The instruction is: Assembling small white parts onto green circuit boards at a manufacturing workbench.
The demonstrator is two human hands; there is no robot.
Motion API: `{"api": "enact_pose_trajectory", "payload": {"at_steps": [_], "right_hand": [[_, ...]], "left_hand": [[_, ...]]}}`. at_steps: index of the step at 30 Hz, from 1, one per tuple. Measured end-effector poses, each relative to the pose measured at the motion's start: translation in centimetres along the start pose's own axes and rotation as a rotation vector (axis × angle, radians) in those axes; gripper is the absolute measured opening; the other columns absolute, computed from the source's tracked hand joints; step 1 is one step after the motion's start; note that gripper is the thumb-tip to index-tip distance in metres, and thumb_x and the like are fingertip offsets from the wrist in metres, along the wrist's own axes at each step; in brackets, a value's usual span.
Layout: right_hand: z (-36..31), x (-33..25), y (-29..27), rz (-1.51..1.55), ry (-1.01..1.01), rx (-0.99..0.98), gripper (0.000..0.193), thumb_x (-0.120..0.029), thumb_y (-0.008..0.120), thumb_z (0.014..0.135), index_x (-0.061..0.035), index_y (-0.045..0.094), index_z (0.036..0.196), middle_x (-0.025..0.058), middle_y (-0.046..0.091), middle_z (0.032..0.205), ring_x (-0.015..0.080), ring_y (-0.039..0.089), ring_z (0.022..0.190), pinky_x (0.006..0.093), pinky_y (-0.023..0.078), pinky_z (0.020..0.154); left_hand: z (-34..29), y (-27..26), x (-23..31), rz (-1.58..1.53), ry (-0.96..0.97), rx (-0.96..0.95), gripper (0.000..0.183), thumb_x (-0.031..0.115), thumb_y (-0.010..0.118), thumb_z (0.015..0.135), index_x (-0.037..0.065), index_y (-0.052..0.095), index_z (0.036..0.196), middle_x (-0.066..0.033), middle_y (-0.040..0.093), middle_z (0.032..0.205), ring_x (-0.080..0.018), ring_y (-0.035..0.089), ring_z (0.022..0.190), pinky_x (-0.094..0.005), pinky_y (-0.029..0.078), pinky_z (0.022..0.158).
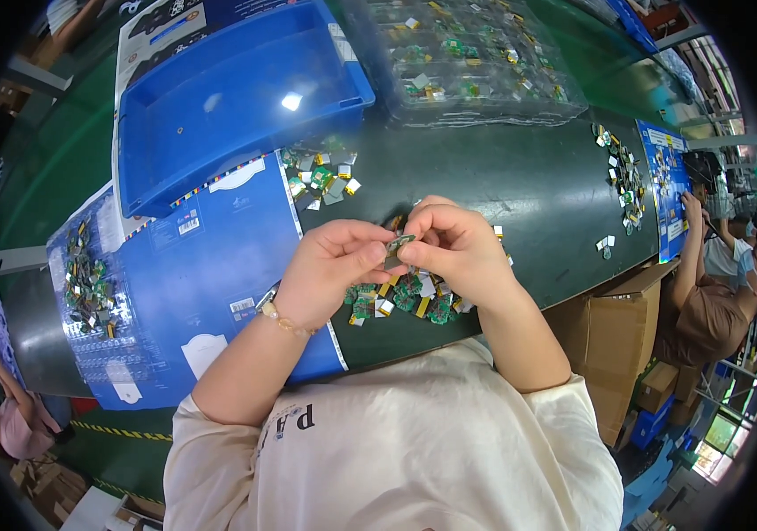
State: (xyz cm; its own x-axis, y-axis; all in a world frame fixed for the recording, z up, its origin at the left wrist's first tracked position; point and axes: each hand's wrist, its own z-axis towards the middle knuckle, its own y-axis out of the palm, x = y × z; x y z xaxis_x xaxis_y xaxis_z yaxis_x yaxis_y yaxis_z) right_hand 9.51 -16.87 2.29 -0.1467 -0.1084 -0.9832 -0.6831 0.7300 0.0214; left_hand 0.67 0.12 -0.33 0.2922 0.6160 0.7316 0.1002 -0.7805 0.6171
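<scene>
My left hand (pixel 330 270) and my right hand (pixel 460 248) meet over the bench, fingertips pinching a small round green circuit board (pixel 400 242) between them. A grey flat piece shows just below the board, partly covered by my fingers. Directly under my hands lies a loose pile of small green circuit boards (pixel 440 307) mixed with silver and yellow flat pieces; my hands hide part of it. Farther off, left of my hands, a second pile of similar parts (pixel 321 181) rests beside the blue bin.
A large blue plastic bin (pixel 245 133) sits at the far left on blue printed cardboard (pixel 219 257). Stacked clear trays (pixel 476 111) of parts stand at the back. A clear tray (pixel 86 283) lies left. Right are more parts (pixel 630 181), a cardboard box (pixel 604 345) and a co-worker (pixel 706 310).
</scene>
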Motion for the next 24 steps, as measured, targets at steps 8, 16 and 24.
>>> {"api": "enact_pose_trajectory", "payload": {"at_steps": [8, 16, 24], "right_hand": [[0.1, -1.3, -0.6, -0.336, -0.175, -0.084, 0.010, -0.004, 0.070, 0.074, -0.0017, 0.060, 0.073, -0.0012, 0.050, 0.076, 0.0032, 0.043, 0.061, 0.0190, 0.033, 0.051], [0.0, -0.3, 0.3, -0.033, -0.024, -0.028, 0.008, -0.009, 0.068, 0.079, -0.0029, 0.063, 0.078, -0.0025, 0.050, 0.074, 0.0024, 0.044, 0.061, 0.0183, 0.035, 0.052], [-0.3, 0.3, 0.5, -0.123, -0.073, 0.084, 0.013, -0.013, 0.072, 0.075, -0.0036, 0.063, 0.076, -0.0029, 0.048, 0.071, 0.0025, 0.036, 0.056, 0.0197, 0.029, 0.049]], "left_hand": [[0.0, -0.4, -0.4, -0.052, -0.013, -0.035, 0.020, 0.013, 0.057, 0.088, 0.000, 0.059, 0.103, -0.0107, 0.065, 0.095, -0.0178, 0.065, 0.084, -0.0262, 0.054, 0.073], [0.0, -0.5, -0.2, -0.070, -0.053, -0.020, 0.024, 0.015, 0.054, 0.091, -0.002, 0.058, 0.107, -0.0121, 0.064, 0.094, -0.0182, 0.065, 0.083, -0.0266, 0.054, 0.071], [0.1, -0.4, -0.4, -0.084, -0.026, -0.028, 0.026, 0.018, 0.051, 0.092, -0.002, 0.055, 0.109, -0.0115, 0.063, 0.096, -0.0179, 0.065, 0.083, -0.0260, 0.054, 0.072]]}}
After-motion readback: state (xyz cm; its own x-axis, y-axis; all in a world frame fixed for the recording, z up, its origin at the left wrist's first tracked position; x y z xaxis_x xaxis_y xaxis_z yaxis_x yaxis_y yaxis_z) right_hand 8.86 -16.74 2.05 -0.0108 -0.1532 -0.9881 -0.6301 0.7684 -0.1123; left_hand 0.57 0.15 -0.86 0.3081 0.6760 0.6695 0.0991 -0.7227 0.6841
